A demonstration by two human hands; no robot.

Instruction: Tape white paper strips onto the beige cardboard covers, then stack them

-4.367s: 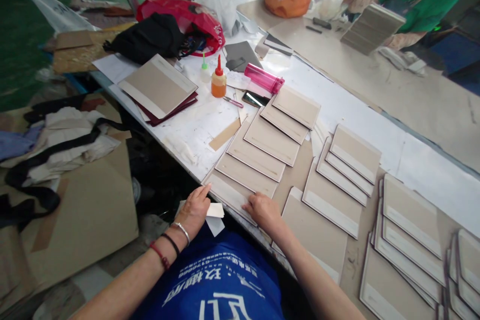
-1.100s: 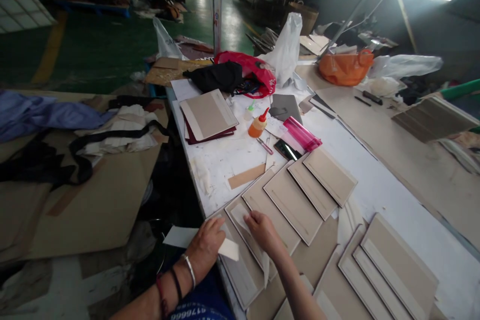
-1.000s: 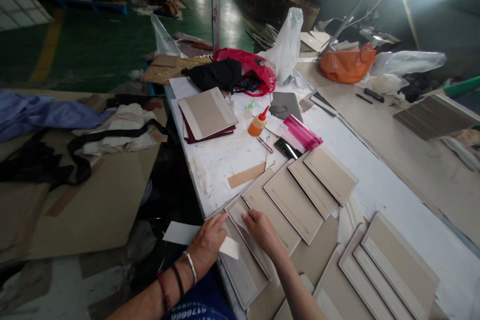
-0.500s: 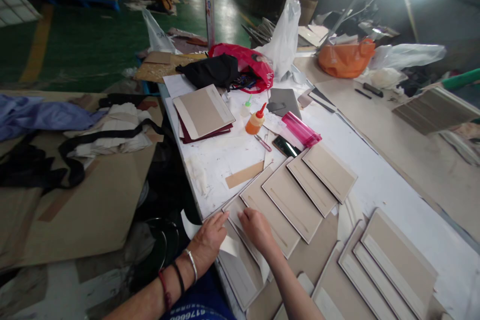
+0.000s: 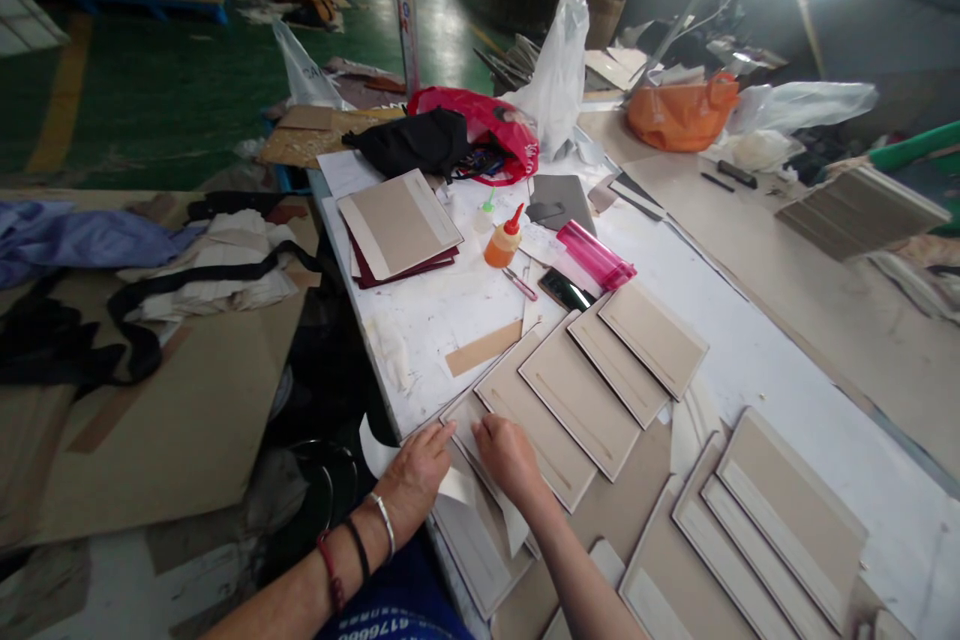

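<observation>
Both Hands Bending Over a Beige Panel

The left hand (image 5: 418,480) is curling loosely over white strips (image 5: 377,453), which are sticking out on both sides of it. Its fingertips are resting at the edge of a panel in the overlapping row of beige panels (image 5: 579,398). Just beside it, the right hand (image 5: 508,455) is bending its fingers down over a pale strip (image 5: 515,528) on that panel; whether they are pinching it cannot be told.

The row is lying on the tabletop (image 5: 420,320), its farther panels showing thin brownish lines. Beyond it, a dark phone (image 5: 566,290), a pink cylinder (image 5: 596,255) and a red-tipped bottle (image 5: 502,245) are lying or standing. Across the way, a co-worker's green sleeve (image 5: 911,148) is showing.
</observation>
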